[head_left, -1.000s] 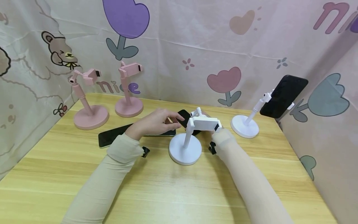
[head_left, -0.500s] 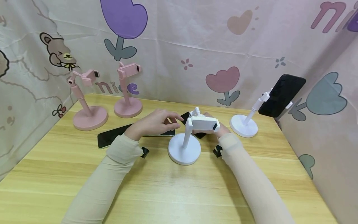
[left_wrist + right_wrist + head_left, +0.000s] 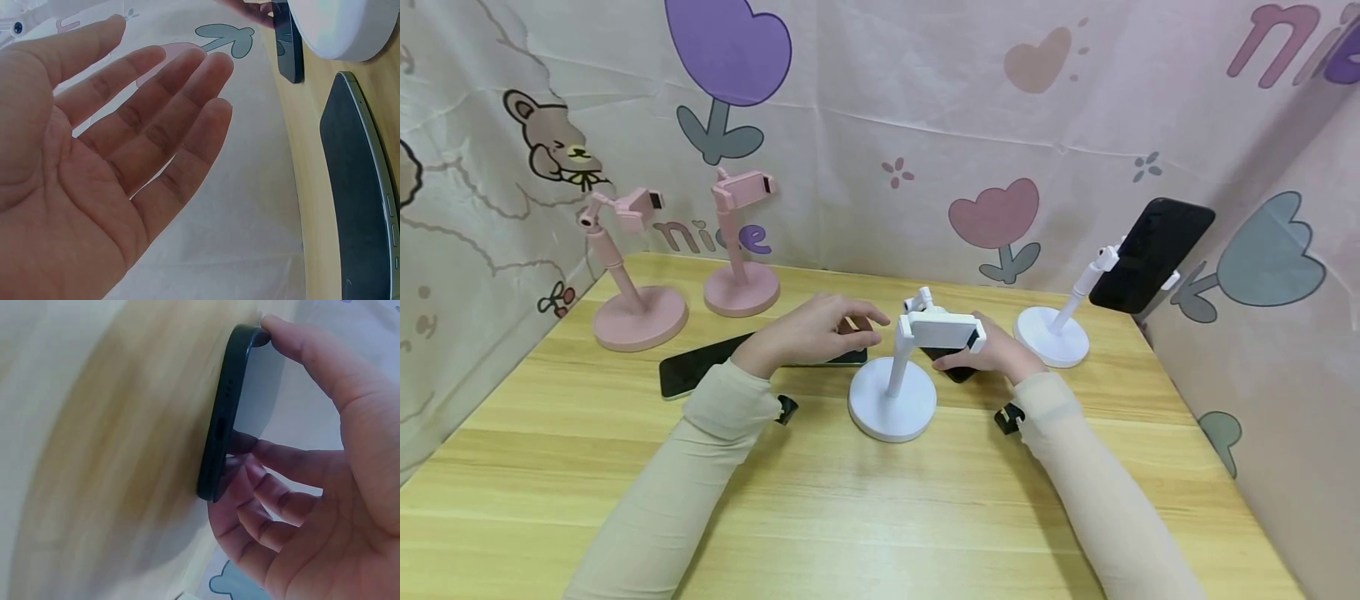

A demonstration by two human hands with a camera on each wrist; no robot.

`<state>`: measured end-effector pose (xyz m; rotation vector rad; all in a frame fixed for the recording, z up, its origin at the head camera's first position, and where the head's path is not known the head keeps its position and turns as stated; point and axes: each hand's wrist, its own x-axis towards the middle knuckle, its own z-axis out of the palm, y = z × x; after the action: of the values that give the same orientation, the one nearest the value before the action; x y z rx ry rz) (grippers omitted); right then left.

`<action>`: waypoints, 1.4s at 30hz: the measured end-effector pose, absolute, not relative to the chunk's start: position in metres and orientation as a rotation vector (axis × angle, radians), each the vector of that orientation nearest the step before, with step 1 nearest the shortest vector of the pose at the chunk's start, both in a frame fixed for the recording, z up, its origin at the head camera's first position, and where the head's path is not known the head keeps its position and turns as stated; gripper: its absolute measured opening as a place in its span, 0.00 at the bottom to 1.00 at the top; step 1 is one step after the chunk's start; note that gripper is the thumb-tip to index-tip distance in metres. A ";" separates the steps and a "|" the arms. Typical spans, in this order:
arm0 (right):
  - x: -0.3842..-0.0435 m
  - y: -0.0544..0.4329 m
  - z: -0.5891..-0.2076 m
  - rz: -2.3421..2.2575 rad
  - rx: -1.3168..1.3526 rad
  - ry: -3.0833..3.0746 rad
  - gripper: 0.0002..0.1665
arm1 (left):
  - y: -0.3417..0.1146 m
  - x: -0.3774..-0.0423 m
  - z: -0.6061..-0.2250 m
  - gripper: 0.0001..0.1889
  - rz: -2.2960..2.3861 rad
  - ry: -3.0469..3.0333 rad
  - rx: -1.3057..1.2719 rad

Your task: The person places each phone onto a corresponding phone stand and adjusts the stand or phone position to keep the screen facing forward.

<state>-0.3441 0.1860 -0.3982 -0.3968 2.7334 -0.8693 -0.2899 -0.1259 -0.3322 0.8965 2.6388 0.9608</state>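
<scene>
My right hand (image 3: 988, 350) grips a dark smartphone (image 3: 957, 372) by its edges behind the middle white phone stand (image 3: 891, 404). In the right wrist view the thumb touches one edge of that smartphone (image 3: 222, 419) and the fingers curl at the other, with its port end facing the camera. The stand's head hides part of the phone in the head view. My left hand (image 3: 820, 333) hovers with loosely spread fingers and an empty palm, as the left wrist view shows. Under it a second smartphone (image 3: 696, 367) lies flat on the table.
Two pink phone stands (image 3: 640, 312) (image 3: 741, 287) stand at the back left with vacant clamps. At the back right, another white phone stand (image 3: 1052, 337) holds a black smartphone (image 3: 1152, 254). A printed cloth (image 3: 850, 167) hangs behind the wooden table (image 3: 850, 517).
My right hand has moved right and a little nearer, taking the smartphone along from behind the white stand. The left hand stays about where it was. The head view has shifted slightly.
</scene>
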 end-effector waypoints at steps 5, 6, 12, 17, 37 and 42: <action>-0.344 0.194 -0.400 -0.865 -0.557 2.738 0.43 | -0.126 -0.289 -0.333 0.18 0.959 2.637 0.898; -0.344 0.195 -0.400 -0.852 -0.575 2.739 0.42 | -0.126 -0.289 -0.333 0.18 0.959 2.637 0.899; -0.342 0.201 -0.400 -0.774 -0.641 2.760 0.42 | -0.125 -0.289 -0.333 0.17 0.967 2.633 0.911; -0.337 0.206 -0.400 -0.662 -0.635 2.801 0.44 | -0.125 -0.289 -0.332 0.17 0.961 2.638 0.911; -0.306 0.220 -0.390 -0.416 -0.556 2.822 0.51 | -0.123 -0.288 -0.330 0.18 0.955 2.640 0.913; -0.303 0.227 -0.395 -0.403 -0.587 2.824 0.57 | -0.123 -0.288 -0.330 0.18 0.949 2.643 0.914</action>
<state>-0.3035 0.2275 -0.3948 -0.5872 2.8236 -0.4028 -0.2881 -0.1232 -0.3301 0.9142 2.6435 0.9486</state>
